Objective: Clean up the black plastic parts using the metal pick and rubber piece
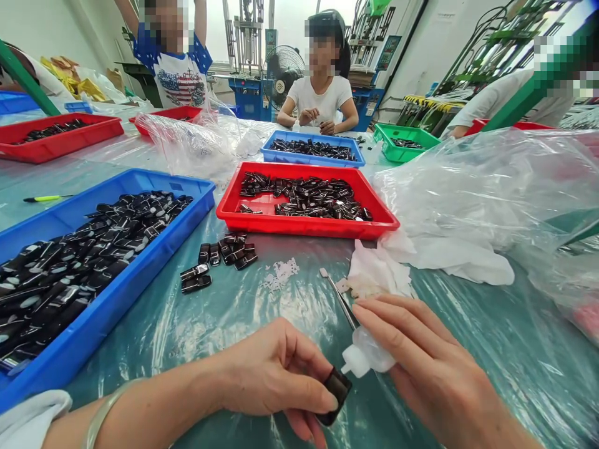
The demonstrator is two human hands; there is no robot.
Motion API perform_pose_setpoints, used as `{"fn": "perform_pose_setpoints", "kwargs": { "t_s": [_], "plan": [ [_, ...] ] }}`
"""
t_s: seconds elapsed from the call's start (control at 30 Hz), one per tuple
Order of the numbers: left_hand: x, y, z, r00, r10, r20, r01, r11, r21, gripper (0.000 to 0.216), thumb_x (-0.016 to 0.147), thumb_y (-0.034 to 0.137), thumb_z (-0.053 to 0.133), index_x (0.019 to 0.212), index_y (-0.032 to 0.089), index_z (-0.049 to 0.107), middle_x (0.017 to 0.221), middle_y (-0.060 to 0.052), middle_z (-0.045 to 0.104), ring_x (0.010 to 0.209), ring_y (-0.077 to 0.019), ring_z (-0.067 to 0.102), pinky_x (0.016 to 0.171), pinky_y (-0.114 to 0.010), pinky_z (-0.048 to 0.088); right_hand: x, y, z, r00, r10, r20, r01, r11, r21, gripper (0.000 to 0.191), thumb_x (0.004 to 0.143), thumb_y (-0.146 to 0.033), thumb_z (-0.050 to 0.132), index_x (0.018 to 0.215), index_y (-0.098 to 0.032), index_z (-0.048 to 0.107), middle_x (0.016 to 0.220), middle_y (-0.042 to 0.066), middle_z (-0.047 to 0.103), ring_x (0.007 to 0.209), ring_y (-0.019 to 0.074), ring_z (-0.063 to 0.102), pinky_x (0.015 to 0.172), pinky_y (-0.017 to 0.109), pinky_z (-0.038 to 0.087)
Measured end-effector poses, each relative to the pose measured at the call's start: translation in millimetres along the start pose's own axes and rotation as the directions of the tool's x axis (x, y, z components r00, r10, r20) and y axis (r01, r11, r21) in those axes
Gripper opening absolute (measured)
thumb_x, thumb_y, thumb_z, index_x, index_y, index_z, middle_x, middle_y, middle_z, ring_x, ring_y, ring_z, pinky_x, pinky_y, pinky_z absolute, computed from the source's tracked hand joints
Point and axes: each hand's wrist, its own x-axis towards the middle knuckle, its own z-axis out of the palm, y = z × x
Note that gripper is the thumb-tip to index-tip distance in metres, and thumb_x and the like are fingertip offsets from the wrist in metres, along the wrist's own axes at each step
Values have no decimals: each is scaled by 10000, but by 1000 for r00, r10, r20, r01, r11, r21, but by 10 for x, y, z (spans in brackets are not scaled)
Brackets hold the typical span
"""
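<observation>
Left forearm [163, 399] slants inward, grip [276, 377] pinching a black piece [339, 394].

At upper centre, a fan [283, 78] stands between a blue machine [253, 98] and a person [322, 96] in white. Yellow plastic [90, 88] lies at upper left; a yellow-green stick [49, 198] rests near the left edge. At right, crumpled clear plastic [505, 193] spreads below a slanting green post [528, 89].

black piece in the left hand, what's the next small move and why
Probably ease the translucent bottle slightly toward the black piece: the left hand grips the piece, while the right hand holds the bottle with its white nozzle close to the piece's upper end.
</observation>
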Motion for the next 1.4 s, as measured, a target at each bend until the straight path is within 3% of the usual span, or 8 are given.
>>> {"fn": "perform_pose_setpoints", "kwargs": {
  "t_s": [0.53,0.73,0.97,1.4],
  "plan": [
    [3,25,22,999,-49,22,48,998,42,77,657,177,612,653,124,668,541,16,588,460,-67,582,472,-135,478,-90,-67,-71,994,-78,75,77,997,19,386,882,-108,374,1230,-159,533,1153,88,624,1134,225,502,948,387,408],
    [-9,32,24,998,-65,25,64,997,44,81,664,179,619,644,122,673,529,14,583,460,-70,582,477,-139,483,-91,-119,-65,998,0,60,-2,999,44,386,895,-115,358,1234,-201,521,1146,73,633,1116,216,523,929,393,437],
    [-5,22,9,997,-67,35,66,997,32,69,657,180,628,638,123,663,539,13,590,464,-72,590,471,-135,489,-123,-110,-66,998,-7,70,1,997,77,402,919,-141,331,1277,-219,495,1158,67,631,1126,223,519,937,405,433],
    [-20,21,5,997,-66,30,66,998,7,119,666,146,618,748,116,700,562,12,604,467,-67,591,470,-135,497,-162,-59,-89,997,-38,73,29,992,119,386,924,-153,352,1273,-203,508,1177,58,621,1165,221,481,976,394,401]
  ]
}}
